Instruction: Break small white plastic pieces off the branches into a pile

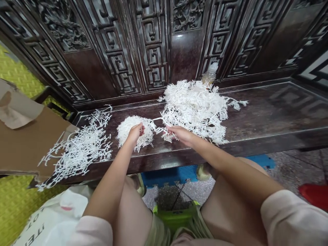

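Observation:
A large heap of white leafy plastic sprigs [197, 106] lies on the dark wooden bench. Left of it is a smaller round pile of white tips [124, 130]. Bare white branched stems [79, 150] form a third heap at the bench's left end. My left hand [138, 131] is closed over the small pile; what its fingers hold is too small to name. At the front left edge of the large heap, my right hand [176, 133] pinches a white sprig [166, 131]. Between the hands a thin white stem reaches out from the large heap.
A clear bottle [210, 72] stands behind the large heap against the carved backrest [187, 51]. Cardboard [30, 136] leans at the left. A white bag [58, 215] lies below it. A red object [314, 194] is on the floor at right.

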A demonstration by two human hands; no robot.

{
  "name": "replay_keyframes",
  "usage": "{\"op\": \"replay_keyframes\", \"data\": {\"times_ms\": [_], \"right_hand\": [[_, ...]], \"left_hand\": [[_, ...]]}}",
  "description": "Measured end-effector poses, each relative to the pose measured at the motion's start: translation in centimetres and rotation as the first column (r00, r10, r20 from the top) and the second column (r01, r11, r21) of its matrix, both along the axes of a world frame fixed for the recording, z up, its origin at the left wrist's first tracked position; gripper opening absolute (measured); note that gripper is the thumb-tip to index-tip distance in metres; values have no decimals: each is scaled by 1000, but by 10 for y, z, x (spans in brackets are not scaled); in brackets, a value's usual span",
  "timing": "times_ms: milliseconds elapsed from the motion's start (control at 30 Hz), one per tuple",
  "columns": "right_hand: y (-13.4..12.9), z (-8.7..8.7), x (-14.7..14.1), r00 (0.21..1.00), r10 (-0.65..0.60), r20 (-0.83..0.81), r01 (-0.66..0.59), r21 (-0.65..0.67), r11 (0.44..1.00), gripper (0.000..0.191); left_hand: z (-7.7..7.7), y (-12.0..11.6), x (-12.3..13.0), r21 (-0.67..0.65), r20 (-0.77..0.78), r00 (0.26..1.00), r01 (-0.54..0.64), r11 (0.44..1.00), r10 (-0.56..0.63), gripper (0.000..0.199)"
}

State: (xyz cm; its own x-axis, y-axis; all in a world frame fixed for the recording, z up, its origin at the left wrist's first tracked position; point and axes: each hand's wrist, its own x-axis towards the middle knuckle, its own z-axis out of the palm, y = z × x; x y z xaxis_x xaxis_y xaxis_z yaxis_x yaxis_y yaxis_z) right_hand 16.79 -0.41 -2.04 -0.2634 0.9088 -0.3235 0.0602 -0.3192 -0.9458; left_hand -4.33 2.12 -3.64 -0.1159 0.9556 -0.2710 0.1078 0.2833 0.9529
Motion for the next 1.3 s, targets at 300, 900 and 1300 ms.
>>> {"op": "replay_keyframes", "data": {"times_ms": [300,900,1300], "right_hand": [[9,-11,2,989,-83,124,66,135,989,30],[0,5,-2,878,-168,448,-109,529,842,29],[0,10,1,902,-56,428,-164,460,873,33]], "left_hand": [[-4,0,-17,165,-854,498,-16,986,150,26],[32,-61,74,243,-789,614,364,899,-35,33],[18,-53,72,180,-612,759,407,895,-222,31]]}}
